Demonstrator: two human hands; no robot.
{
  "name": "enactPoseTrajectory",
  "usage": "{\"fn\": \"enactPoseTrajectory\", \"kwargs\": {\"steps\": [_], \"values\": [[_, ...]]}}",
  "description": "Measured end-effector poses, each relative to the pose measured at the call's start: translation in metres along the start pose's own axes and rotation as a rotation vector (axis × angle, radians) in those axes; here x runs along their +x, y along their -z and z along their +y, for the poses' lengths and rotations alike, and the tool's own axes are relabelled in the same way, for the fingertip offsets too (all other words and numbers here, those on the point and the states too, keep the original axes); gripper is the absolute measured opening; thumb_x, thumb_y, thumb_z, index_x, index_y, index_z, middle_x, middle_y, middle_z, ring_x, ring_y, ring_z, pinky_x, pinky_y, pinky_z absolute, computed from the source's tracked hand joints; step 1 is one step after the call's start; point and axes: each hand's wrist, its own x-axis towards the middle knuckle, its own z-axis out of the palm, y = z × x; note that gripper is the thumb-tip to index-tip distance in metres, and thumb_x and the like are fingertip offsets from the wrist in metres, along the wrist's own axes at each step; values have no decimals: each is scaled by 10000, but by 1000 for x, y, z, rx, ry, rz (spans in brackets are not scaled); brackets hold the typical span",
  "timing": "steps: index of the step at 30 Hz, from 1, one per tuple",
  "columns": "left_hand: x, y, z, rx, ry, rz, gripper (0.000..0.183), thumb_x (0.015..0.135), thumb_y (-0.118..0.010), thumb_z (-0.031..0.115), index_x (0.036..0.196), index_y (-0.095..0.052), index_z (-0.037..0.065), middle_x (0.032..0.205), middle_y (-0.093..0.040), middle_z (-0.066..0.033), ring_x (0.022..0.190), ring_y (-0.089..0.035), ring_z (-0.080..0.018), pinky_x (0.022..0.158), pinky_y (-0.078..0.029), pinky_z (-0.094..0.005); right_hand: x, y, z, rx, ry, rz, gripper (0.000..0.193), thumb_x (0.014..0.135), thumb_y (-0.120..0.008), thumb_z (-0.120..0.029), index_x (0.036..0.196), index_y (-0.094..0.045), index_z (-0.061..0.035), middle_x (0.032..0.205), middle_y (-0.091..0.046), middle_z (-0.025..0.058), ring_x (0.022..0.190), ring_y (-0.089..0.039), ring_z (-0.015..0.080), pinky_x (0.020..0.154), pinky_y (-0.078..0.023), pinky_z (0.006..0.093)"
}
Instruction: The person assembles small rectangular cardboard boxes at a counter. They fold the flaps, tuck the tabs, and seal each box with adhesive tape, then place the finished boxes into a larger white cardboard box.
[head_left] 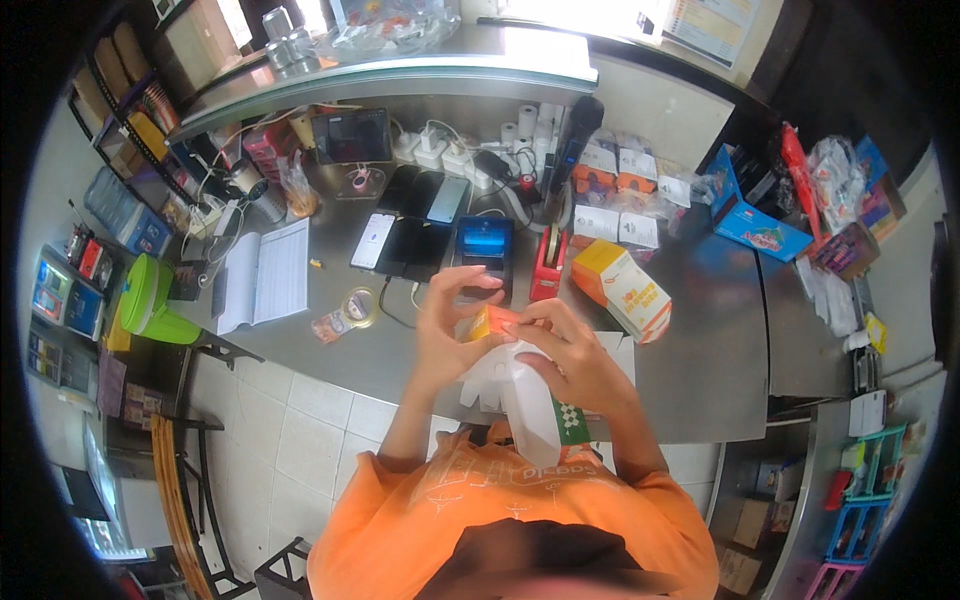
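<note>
A partly folded paper box point(530, 400), orange and yellow at its far end and white on the rest, is held up in front of my chest. My left hand point(446, 325) curls around its orange end from the left, thumb underneath and fingers arched above. From the right, my right hand point(565, 350) pinches the same end, with its thumb against the white panel. Under the hands, white flat card sheets point(615, 352) lie at the table's near edge, and a green patterned piece point(573, 424) peeks out beside the box. A standing orange-and-white box point(625, 290) is just beyond my right hand.
Ahead sit a red tape dispenser point(549, 262), a small blue-screened device point(484, 245) and several phones point(372, 241). An open notebook point(265, 275) and a green bin point(155, 305) are at the left. Packed goods point(617, 190) and a blue carton point(755, 225) stand right.
</note>
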Motion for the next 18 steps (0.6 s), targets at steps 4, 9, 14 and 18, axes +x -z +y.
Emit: {"fn": "enactPoseTrajectory", "kwargs": {"steps": [4, 9, 14, 18], "values": [[-1, -7, 8, 122, 121, -193, 657, 680, -885, 75, 1244, -549, 41, 1273, -498, -113, 1221, -538, -254, 1012, -526, -437, 0, -12, 7, -157, -123, 28, 327, 755, -680, 17, 1074, -607, -2, 1046, -582, 148, 935, -640, 361, 778, -526, 434], [7, 9, 14, 522, -315, -191, 515, 742, -804, 98, 1221, -616, 72, 1274, -586, -112, 1271, -516, -290, 1112, -407, -491, -1, -6, 50, -223, -309, 294, 266, 818, -608, -11, 1081, -624, 29, 1035, -643, 171, 942, -655, 342, 777, -522, 405], [-2, 7, 9, 960, -312, -438, 411, 806, -645, 14, 1201, -668, 124, 1254, -658, -67, 1257, -540, -272, 1179, -248, -557, -15, 21, 83, 259, -818, 469, 299, 945, -504, -96, 1176, -605, 65, 1147, -676, 173, 1012, -656, 297, 840, -495, 383], [3, 12, 2, 776, -300, -333, 207, 841, -659, 137, 1029, -742, 114, 1231, -668, -99, 1194, -587, -249, 1194, -167, -585, -14, 6, 85, 235, -616, 444, 421, 989, -511, -194, 1326, -515, 59, 1324, -586, 217, 1250, -540, 317, 1030, -400, 364]]}}
